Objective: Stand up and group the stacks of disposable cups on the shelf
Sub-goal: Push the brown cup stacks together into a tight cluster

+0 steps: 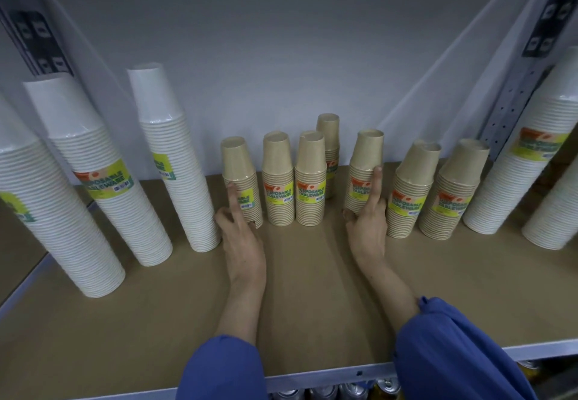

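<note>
Several short brown cup stacks stand upright in a row at the back of the shelf board (312,290). My left hand (242,237) holds the base of the leftmost brown stack (239,168), index finger straight up its side and thumb at its front. My right hand (366,230) holds another brown stack (364,165) at its base between thumb and a raised index finger. Two brown stacks (278,180) (310,183) stand between my hands, with one more (328,136) behind them. Two further brown stacks (413,186) (453,190) stand to the right.
Three tall white cup stacks (103,180) (175,174) (47,212) stand at the left. More white stacks (525,161) (556,218) are at the right beside a perforated metal upright (506,102). A metal rail (312,377) edges the shelf front, with cans below it.
</note>
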Available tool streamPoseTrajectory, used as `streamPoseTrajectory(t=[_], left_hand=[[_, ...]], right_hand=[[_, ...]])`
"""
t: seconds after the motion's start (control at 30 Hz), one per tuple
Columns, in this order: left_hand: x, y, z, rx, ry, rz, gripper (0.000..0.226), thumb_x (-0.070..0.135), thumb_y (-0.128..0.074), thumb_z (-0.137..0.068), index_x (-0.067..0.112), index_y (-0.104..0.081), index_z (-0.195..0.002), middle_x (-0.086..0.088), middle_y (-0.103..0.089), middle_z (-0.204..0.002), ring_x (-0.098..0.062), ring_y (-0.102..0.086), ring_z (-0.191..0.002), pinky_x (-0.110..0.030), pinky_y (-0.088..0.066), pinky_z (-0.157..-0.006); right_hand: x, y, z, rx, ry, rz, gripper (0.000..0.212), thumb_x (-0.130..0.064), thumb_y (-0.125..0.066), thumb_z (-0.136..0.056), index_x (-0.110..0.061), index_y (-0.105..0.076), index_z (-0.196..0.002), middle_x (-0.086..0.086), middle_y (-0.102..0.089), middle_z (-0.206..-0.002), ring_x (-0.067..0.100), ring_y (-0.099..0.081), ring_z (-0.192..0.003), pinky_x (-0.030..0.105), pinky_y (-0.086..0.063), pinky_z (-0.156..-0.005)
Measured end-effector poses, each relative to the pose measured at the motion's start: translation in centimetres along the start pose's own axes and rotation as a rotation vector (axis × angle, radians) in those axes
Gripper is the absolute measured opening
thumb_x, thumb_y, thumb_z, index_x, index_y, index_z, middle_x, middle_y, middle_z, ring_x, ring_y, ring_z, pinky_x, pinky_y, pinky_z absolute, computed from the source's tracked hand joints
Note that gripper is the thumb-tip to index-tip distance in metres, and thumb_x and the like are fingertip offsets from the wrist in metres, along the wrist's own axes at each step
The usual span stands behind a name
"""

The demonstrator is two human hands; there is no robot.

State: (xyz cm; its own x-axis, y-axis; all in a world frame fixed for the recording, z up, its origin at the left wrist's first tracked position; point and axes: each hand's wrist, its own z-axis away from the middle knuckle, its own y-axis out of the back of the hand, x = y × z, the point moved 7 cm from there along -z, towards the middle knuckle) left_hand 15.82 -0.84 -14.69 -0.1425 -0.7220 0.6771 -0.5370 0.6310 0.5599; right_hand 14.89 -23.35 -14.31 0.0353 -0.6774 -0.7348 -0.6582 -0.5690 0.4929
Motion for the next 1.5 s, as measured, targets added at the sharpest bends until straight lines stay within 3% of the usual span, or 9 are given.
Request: streamPoseTrajectory(t=[0.2, 0.33, 0.5, 0.67, 0.87, 1.03, 1.1, 1.23, 1.5], left_hand=[[-0.2, -0.8, -0.4, -0.068, 0.016, 0.046, 0.082, 0.0, -0.057, -0.083, 0.02, -0.005, -0.144, -0.026, -0.031, -0.139, -0.042, -0.043, -0.12, -0.049, -0.041, -0.095], [0.0, -0.9, -0.9, -0.088, 0.024, 0.065, 0.087, 0.002, -0.057, -0.084, 0.024, 0.003, -0.143, -0.025, -0.032, -0.14, -0.042, -0.044, -0.12, -0.049, -0.04, -0.097], [0.0, -0.8, -1.0, -0.088, 0.024, 0.081, 0.09, 0.001, -0.058, -0.083, 0.033, 0.005, -0.139, -0.028, -0.044, -0.126, -0.043, -0.051, -0.111, -0.05, -0.042, -0.093], [0.0, 0.1, 0.0, -0.097, 0.026, 0.121, 0.088, -0.001, -0.061, -0.081, 0.023, -0.004, -0.144, -0.026, -0.043, -0.13, -0.041, -0.05, -0.114, -0.048, -0.042, -0.093], [0.7, 1.9, 2.6, -0.115, -0.004, 0.151, 0.089, 0.0, -0.065, -0.077, 0.015, -0.008, -0.143, -0.022, -0.039, -0.138, -0.039, -0.047, -0.12, -0.045, -0.041, -0.096], [2.1, 2.2, 4.2, -0.168, -0.014, 0.133, 0.087, 0.006, -0.067, -0.078, 0.015, -0.009, -0.143, -0.022, -0.042, -0.135, -0.039, -0.048, -0.118, -0.046, -0.042, -0.091], [2.5, 2.1, 4.5, -0.181, -0.01, 0.125, 0.087, 0.007, -0.066, -0.078, 0.017, -0.008, -0.143, -0.02, -0.041, -0.137, -0.039, -0.048, -0.118, -0.047, -0.043, -0.09], [2.8, 1.9, 4.8, -0.185, -0.009, 0.11, 0.087, 0.008, -0.066, -0.079, 0.019, -0.009, -0.143, -0.019, -0.043, -0.135, -0.038, -0.051, -0.115, -0.046, -0.044, -0.089], [2.9, 1.4, 4.6, -0.184, -0.012, 0.119, 0.089, 0.008, -0.066, -0.079, 0.023, -0.007, -0.143, -0.019, -0.046, -0.13, -0.039, -0.054, -0.109, -0.047, -0.046, -0.085]], right_hand=[[-0.3, 0.3, 0.4, -0.008, 0.035, -0.025, 0.097, 0.004, -0.059, -0.08, -0.057, 0.004, -0.123, 0.023, -0.042, -0.123, 0.039, -0.053, -0.099, 0.046, -0.044, -0.082], [-0.3, 0.4, 0.4, -0.007, 0.032, -0.032, 0.097, 0.003, -0.059, -0.08, -0.056, 0.005, -0.124, 0.022, -0.043, -0.119, 0.039, -0.053, -0.098, 0.044, -0.044, -0.08], [-0.4, 0.5, 0.6, -0.008, 0.038, -0.045, 0.096, 0.002, -0.059, -0.08, -0.056, 0.005, -0.124, 0.022, -0.043, -0.122, 0.038, -0.053, -0.101, 0.043, -0.044, -0.083], [-0.6, 1.0, 1.6, -0.016, 0.07, -0.08, 0.096, -0.001, -0.063, -0.078, -0.054, 0.002, -0.125, 0.018, -0.039, -0.133, 0.035, -0.046, -0.115, 0.042, -0.042, -0.089], [-1.3, 1.3, 3.9, -0.084, 0.137, -0.162, 0.102, 0.0, -0.066, -0.072, -0.054, 0.002, -0.126, 0.014, -0.037, -0.139, 0.03, -0.046, -0.117, 0.023, -0.033, -0.086], [-2.9, 0.4, 5.3, -0.194, 0.192, -0.198, 0.097, 0.005, -0.064, -0.071, -0.044, -0.003, -0.129, 0.015, -0.034, -0.142, 0.03, -0.045, -0.12, 0.013, -0.028, -0.087], [-3.5, 0.2, 5.5, -0.202, 0.205, -0.203, 0.096, 0.007, -0.061, -0.072, -0.047, -0.004, -0.128, 0.016, -0.035, -0.141, 0.031, -0.048, -0.117, 0.016, -0.031, -0.088], [-4.2, -0.1, 5.9, -0.211, 0.211, -0.206, 0.101, 0.008, -0.058, -0.071, -0.053, 0.001, -0.125, 0.016, -0.038, -0.138, 0.033, -0.057, -0.1, 0.039, -0.047, -0.087], [-3.9, -0.9, 5.5, -0.278, 0.199, -0.245, 0.103, 0.007, -0.059, -0.072, -0.059, 0.0, -0.126, 0.011, -0.041, -0.139, 0.03, -0.054, -0.115, 0.049, -0.048, -0.091]])
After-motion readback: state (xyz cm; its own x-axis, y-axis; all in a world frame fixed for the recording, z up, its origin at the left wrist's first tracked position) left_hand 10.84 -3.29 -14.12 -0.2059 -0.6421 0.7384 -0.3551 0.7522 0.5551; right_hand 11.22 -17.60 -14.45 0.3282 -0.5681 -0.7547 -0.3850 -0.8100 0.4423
